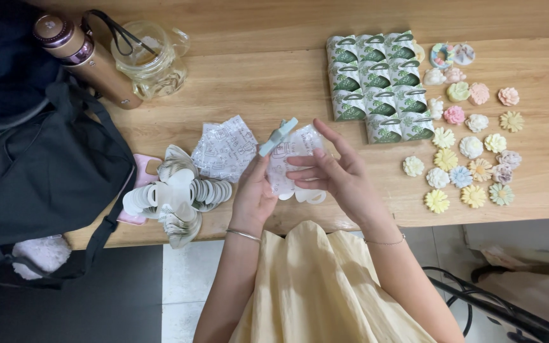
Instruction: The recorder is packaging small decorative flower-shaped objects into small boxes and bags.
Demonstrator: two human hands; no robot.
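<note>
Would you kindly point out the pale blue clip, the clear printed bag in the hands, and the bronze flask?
pale blue clip point(279, 136), head view, middle of its bar.
clear printed bag point(287, 155), head view, upper printed face between the hands.
bronze flask point(96, 63), head view, middle of its body.

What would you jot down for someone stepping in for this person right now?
Left hand and right hand both hold one clear printed bag with a pale blue clip at its top. More clear bags and white card pieces lie to the left. Green-and-white boxes sit grouped on the wooden table, with loose flower-shaped pieces spread out to the right.
</note>
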